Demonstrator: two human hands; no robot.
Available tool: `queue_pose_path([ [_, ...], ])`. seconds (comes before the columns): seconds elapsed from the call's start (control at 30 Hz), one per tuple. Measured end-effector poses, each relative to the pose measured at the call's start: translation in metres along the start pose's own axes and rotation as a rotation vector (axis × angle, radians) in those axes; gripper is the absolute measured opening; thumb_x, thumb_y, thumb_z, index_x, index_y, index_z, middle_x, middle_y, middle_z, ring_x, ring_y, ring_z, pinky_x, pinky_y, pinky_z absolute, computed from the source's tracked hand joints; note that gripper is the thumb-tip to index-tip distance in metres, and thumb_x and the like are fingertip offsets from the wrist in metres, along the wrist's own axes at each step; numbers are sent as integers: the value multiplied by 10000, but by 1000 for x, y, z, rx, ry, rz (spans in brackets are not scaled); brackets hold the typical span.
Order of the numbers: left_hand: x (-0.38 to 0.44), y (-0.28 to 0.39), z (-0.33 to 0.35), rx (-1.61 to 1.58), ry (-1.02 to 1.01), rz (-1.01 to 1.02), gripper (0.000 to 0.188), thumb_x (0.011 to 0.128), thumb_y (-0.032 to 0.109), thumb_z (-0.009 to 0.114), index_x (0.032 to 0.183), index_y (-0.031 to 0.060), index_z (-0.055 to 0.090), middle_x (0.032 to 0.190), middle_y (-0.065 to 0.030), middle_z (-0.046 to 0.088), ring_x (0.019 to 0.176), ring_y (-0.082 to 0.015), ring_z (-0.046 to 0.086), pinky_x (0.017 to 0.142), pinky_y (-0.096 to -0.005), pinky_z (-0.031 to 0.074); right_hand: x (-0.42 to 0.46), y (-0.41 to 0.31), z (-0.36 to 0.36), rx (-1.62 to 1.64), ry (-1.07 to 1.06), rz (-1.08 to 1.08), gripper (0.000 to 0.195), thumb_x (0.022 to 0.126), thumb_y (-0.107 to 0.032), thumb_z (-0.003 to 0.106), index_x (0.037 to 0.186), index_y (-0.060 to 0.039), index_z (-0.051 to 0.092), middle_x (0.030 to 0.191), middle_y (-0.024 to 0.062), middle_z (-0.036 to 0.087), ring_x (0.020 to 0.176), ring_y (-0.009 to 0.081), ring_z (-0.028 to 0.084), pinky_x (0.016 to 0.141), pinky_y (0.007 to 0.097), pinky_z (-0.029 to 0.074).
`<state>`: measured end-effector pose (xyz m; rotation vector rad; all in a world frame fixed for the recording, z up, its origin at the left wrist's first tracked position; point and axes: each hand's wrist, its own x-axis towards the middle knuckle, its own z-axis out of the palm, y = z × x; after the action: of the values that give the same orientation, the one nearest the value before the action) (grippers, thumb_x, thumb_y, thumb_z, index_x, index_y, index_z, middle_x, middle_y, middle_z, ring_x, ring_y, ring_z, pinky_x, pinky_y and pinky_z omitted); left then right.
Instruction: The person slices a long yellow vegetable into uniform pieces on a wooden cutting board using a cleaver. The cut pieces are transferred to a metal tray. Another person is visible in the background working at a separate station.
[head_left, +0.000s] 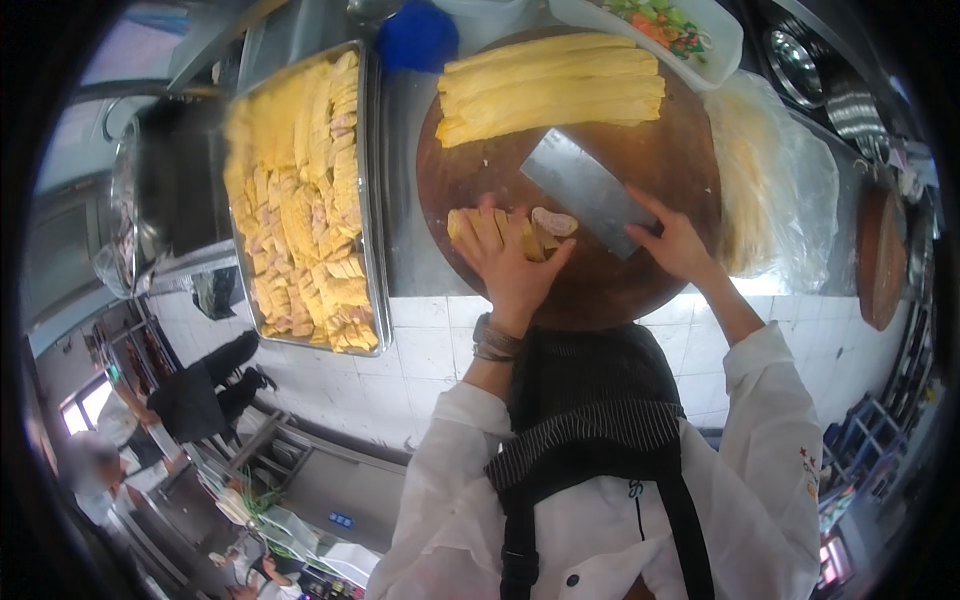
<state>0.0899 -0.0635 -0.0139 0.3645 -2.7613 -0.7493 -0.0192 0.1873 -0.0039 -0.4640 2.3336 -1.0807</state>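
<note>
My right hand (670, 238) grips a wide-bladed Chinese cleaver (581, 191), its blade slanting up and left over a round wooden chopping board (637, 292). The cleaver's handle is hidden in the hand. Fingers spread, my left hand (516, 259) rests on a row of cut yellow-skinned roll pieces (491, 225). To the right of those fingers lies a slice with its pale pink filling (555, 222) facing up. Across the far side of the board are several long yellow rolls (551, 86), uncut and side by side.
A metal tray (386, 315) of cut yellow pieces stands left. Right of the board lies a clear plastic bag (780, 187) with yellowish contents. A white tub (724, 45) of chopped vegetables and a blue round object (418, 35) sit behind. Another person (112, 465) is at lower left.
</note>
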Motion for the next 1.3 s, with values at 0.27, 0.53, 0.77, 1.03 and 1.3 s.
queue_pose_path([
  [0.27,22,-8,20,40,-246,364,389,798,235,776,1172,150,711,1250,-38,613,1251,-281,514,1094,-553,317,-3,1,-9,6,-17,9,612,963,-199,716,1533,-214,494,1423,213,610,1314,394,587,1103,408,470],
  [0.53,7,-22,-12,-111,-226,399,293,802,252,819,1061,144,738,1356,-76,541,1336,-329,464,1127,-544,288,-6,2,-7,-12,0,17,608,960,-204,717,1527,-216,499,1415,215,611,1280,413,600,1089,427,485],
  [0.77,-23,-18,29,2,120,136,625,736,363,868,1298,179,665,1501,-184,438,1453,-447,321,1168,-628,211,6,-17,-4,-29,-61,-8,614,970,-222,696,1542,-244,475,1407,195,618,1261,420,602,1079,446,497],
  [1.03,-11,-12,12,91,115,-174,930,682,435,877,1488,168,500,1617,-270,259,1485,-615,136,1127,-772,172,34,-39,20,-79,-168,-43,623,972,-261,691,1550,-284,460,1394,214,621,1242,442,610,1074,454,497],
  [1.3,-22,-27,30,-141,218,-84,810,698,350,817,1418,108,535,1603,-294,254,1474,-630,119,1156,-752,188,33,-62,35,-70,-284,-39,639,951,-193,707,1544,-236,473,1382,227,627,1264,426,607,1079,441,491],
])
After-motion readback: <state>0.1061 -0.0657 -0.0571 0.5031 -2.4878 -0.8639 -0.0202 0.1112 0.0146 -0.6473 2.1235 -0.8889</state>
